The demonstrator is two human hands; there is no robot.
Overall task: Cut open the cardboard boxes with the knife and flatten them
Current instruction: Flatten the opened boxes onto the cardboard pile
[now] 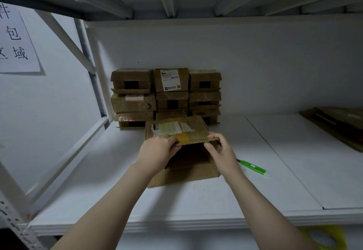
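An open brown cardboard box [188,173] sits on the white shelf [196,200] in front of a stack of closed brown cardboard boxes [167,92], and both hands grip the near edge of its raised top flap [176,128]. The left hand [159,147] curls its fingers [167,137] over the flap's left part, while the right hand [222,151] pinches the right corner between thumb and fingers. A green-handled knife [253,167] lies on the shelf just right of the box.

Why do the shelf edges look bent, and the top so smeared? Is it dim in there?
Head view: the wide-angle lens bows the shelf edges; the brackets overhead and the paper sign are blurred; light is dim, with the inside of the open box in shadow; the green knife looks fairly sharp.
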